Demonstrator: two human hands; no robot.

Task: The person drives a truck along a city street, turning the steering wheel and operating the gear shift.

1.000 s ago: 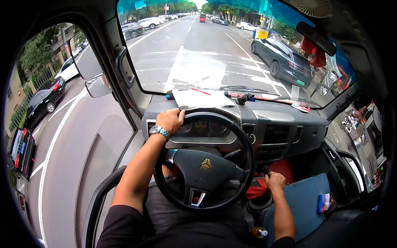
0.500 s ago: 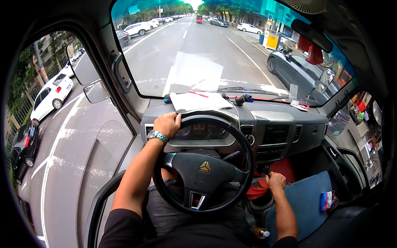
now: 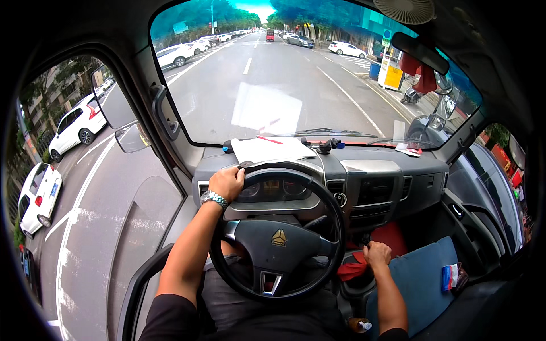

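Note:
My left hand (image 3: 226, 183) is closed round the upper left of the black steering wheel (image 3: 340, 227). A metal-banded wristwatch (image 3: 214, 198) sits on that wrist. Down to the right, my right hand (image 3: 377, 254) has its fingers curled at the gear lever (image 3: 365, 239), whose knob is mostly covered. A red cloth (image 3: 352, 268) lies around the lever's base. Behind the wheel shows the instrument cluster (image 3: 273, 190). White papers (image 3: 267, 151) with a red pen (image 3: 269, 140) rest on the dashboard above it.
Ahead on the road (image 3: 284, 74), a red vehicle (image 3: 269, 35) is far off. White cars (image 3: 41, 196) stand along the left side. A dark car (image 3: 495, 176) is close on the right. A blue-and-red packet (image 3: 450, 277) lies on the blue seat (image 3: 415, 290); a bottle (image 3: 359, 325) stands beside it.
The scene outside has shifted backward past the cab; the dark car at the right is now beside the passenger window. Both hands keep their places on the wheel and the lever.

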